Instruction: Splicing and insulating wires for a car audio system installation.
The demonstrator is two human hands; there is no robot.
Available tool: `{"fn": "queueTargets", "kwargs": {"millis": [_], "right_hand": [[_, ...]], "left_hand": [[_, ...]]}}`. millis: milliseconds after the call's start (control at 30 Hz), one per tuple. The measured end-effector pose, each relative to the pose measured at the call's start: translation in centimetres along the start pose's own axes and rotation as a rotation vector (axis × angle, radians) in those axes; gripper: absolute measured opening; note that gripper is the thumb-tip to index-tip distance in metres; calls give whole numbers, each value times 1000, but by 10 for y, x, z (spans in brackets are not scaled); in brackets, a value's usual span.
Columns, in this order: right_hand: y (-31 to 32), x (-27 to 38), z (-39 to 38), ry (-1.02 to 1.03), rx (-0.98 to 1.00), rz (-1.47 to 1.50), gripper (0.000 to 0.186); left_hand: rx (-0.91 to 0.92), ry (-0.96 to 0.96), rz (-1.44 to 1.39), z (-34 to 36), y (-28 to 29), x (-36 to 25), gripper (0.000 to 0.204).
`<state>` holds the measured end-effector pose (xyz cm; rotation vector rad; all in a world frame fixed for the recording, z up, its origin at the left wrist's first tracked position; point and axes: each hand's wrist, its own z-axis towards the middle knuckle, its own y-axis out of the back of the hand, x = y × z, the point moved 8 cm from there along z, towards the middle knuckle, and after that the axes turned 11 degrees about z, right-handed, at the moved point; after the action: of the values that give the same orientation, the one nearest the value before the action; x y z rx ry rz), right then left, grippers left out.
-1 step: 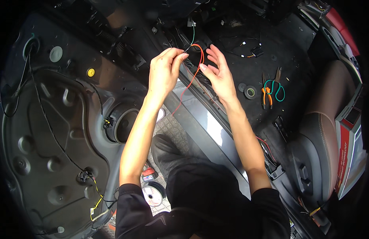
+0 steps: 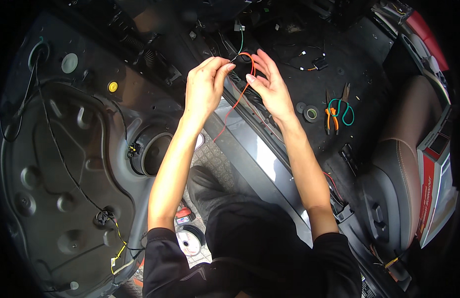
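Wire: thin red wire (image 2: 238, 97), looped at 12 o'clock, unchanged from before.
Left hand (image 2: 204, 84): pinching its end.
Right hand (image 2: 267, 82): fingers spread, touching loop.
Pliers (image 2: 332, 118): orange-handled, 3 o'clock, beside round black tape (image 2: 311, 113).

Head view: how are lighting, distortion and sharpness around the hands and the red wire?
Head view: daylight falls evenly on the left hand, right hand and red wire, all sharp; strong fisheye bending curves the door panel and seat toward a black vignetted rim; the footwell carpet is dim, so small parts there are hard to read.
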<state>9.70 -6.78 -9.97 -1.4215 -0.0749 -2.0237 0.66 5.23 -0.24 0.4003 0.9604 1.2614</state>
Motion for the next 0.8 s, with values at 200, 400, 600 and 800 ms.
{"fn": "queueTargets", "kwargs": {"millis": [200,400,600,800], "right_hand": [[-33,9,-66,-659,377,711,28],[-29,54,-184,-688,219,1021,30],[-44,90,-189,-472,199,1047,27],[-49,92,-164,-333,150,984,29]], "left_hand": [[-126,-79,193,6,16,22,14],[-415,-277,268,0,41,12,13],[-163,60,-361,-127,17,-16,24],[893,263,-951,-299,-33,-47,27]]}}
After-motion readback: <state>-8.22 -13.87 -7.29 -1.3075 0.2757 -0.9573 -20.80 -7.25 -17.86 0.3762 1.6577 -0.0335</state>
